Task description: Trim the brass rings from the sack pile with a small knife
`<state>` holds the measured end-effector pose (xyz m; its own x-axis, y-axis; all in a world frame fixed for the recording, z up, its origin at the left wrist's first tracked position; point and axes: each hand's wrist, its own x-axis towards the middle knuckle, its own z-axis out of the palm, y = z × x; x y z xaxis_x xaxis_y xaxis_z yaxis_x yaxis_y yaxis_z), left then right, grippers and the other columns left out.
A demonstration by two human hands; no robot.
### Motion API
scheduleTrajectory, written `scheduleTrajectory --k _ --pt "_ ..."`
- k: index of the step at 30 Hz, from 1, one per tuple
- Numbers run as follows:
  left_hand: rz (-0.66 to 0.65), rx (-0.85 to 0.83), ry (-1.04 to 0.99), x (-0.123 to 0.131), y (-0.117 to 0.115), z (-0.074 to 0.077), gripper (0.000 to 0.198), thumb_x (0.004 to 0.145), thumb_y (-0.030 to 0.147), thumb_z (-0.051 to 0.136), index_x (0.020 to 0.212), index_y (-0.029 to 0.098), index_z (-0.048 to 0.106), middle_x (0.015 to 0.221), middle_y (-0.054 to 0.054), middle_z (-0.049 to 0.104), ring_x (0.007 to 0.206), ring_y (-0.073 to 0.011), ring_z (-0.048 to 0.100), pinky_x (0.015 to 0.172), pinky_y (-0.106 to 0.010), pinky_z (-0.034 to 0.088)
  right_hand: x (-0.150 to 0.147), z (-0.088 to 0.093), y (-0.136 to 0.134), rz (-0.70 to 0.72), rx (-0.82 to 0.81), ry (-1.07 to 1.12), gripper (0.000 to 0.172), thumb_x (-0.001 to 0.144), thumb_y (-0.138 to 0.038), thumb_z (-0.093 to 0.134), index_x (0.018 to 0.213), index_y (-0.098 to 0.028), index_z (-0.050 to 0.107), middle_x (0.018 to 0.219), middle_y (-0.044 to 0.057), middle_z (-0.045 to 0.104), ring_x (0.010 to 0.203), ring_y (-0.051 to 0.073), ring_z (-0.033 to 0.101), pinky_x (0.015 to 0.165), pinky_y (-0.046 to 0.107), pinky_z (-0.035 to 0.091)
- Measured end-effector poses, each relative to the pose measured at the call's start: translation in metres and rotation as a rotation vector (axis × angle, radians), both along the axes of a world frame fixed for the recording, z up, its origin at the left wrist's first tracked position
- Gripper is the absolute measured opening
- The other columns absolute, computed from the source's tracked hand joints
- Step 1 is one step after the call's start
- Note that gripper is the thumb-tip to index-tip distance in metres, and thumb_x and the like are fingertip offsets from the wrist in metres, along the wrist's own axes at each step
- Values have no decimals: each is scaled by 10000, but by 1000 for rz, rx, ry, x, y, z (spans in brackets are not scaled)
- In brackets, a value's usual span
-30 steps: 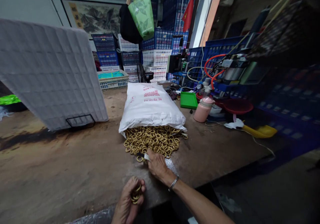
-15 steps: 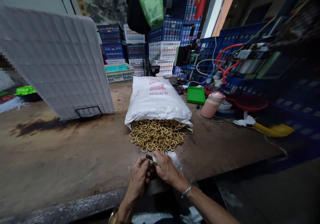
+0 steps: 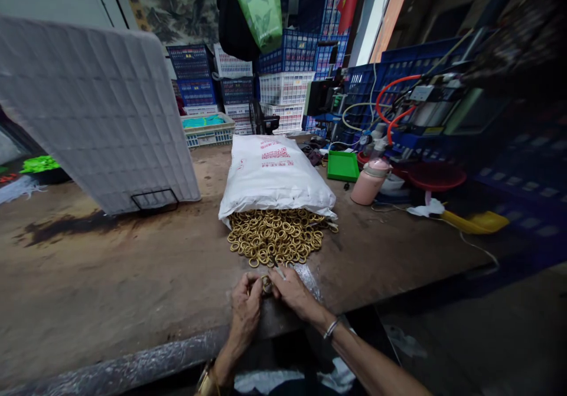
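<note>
My left hand (image 3: 246,304) is closed, pinching a brass-coloured ring (image 3: 266,284) between thumb and fingers, close to the table's front edge. In my right hand (image 3: 295,293), a small knife-like tool (image 3: 279,272) with a pale handle is gripped. Its dark tip points away from me, toward the pile; its exact kind is hard to make out. The right fingers are right beside the held ring, perhaps touching it. Just beyond both hands lies a heap of brass-coloured rings (image 3: 274,238), spilling from the mouth of a white woven sack (image 3: 279,177) with red print.
A tall padded grey-white panel (image 3: 101,118) stands on the table (image 3: 133,278) at left. To the right are a green tray (image 3: 342,166), a pink bottle (image 3: 370,182), a red dish (image 3: 436,177) and a yellow scoop-like tray (image 3: 476,221). Stacked crates (image 3: 287,89) fill the back.
The tool's dark tip has swung from pointing left over my left hand to pointing forward, away from me. The ring now shows between my hands. The view has shifted slightly.
</note>
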<state>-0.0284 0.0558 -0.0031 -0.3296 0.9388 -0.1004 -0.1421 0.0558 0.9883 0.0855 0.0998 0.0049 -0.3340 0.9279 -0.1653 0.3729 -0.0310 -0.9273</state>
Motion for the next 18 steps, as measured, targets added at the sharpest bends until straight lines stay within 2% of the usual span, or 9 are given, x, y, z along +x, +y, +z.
scheduleTrajectory --k 2,4,7,11,18 --pt "16 101 86 1 -1 0 135 683 296 604 639 173 572 572 24 549 558 -116 490 568 -210 375 -1 0 -2 19 -51 8 338 826 -404 356 622 -172 494 460 -59 431 417 75 377 420 188 275" --pt "4 123 117 2 -3 3 140 700 299 592 644 171 576 584 15 562 569 -119 495 574 -210 378 -2 0 -3 14 -73 20 339 820 -393 366 594 -171 487 450 -63 414 404 69 355 414 187 263" --pt "-93 9 37 1 -7 8 199 720 358 574 663 167 565 532 30 525 465 -90 436 461 -188 328 -1 1 -2 19 -42 37 316 799 -317 392 525 -172 452 446 -61 400 430 69 367 443 189 279" --pt "-212 -137 -100 -1 -12 11 288 713 449 560 678 164 544 504 65 443 360 -43 319 347 -159 204 -1 3 -1 19 40 28 260 774 -264 408 537 -170 462 485 -52 450 485 77 412 486 191 309" --pt "-263 -149 -328 -3 -14 9 307 696 456 586 699 168 483 544 69 451 357 -21 318 333 -141 174 -2 9 -3 25 60 21 173 741 -232 428 587 -172 480 519 -54 478 507 77 430 500 186 317"
